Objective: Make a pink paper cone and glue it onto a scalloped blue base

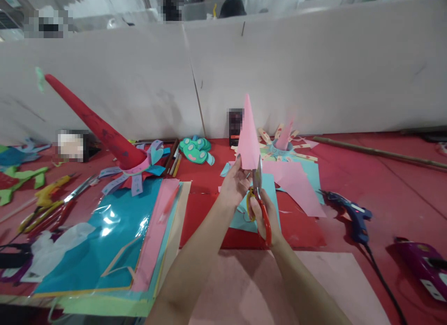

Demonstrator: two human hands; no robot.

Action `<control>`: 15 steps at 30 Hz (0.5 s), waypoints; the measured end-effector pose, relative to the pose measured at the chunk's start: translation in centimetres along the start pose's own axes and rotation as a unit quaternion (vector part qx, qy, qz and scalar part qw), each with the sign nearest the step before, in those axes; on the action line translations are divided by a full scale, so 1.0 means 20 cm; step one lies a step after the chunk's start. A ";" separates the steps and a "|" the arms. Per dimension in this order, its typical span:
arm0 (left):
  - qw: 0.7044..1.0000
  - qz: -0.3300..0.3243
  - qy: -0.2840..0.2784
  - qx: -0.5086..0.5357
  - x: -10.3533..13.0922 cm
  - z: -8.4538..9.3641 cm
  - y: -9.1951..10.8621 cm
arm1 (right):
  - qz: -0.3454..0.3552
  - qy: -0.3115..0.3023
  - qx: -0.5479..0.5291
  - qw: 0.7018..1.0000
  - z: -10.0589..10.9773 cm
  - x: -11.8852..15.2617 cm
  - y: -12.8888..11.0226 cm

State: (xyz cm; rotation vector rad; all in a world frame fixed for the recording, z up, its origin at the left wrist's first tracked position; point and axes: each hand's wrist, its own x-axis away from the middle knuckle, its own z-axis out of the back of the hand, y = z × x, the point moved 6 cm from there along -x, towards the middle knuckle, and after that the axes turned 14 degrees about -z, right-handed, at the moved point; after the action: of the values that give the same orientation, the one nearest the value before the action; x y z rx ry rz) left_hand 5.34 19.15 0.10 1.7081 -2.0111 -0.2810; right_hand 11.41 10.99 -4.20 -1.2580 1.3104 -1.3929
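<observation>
A pink paper cone stands point up in my left hand, whose fingers pinch its lower edge. My right hand is closed round the red and yellow handles of a pair of scissors. The scissor blades point upward at the cone's lower right edge. Below both hands lie a light blue sheet and a red sheet. A cut pink paper piece rests just right of the scissors.
At the left, a tall red cone leans above blue sheets. A small pink cone stands behind. On the right are a blue glue gun, a purple power strip and a stick. A white partition borders the table.
</observation>
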 end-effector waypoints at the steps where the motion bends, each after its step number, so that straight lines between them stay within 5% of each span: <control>1: 1.000 -0.004 0.002 -0.003 0.00 0.00 0.00 | -0.001 -0.001 -0.003 1.000 0.00 0.00 0.00; 15: 1.000 -0.025 -0.003 -0.004 -0.03 0.03 0.00 | -0.009 -0.010 -0.020 1.000 -0.01 0.00 -0.02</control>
State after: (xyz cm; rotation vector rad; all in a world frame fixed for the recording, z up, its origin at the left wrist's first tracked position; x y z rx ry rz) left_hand 5.04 19.58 -0.47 1.7571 -1.9713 -0.3100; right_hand 11.15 11.00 -3.75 -1.3103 1.3235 -1.3688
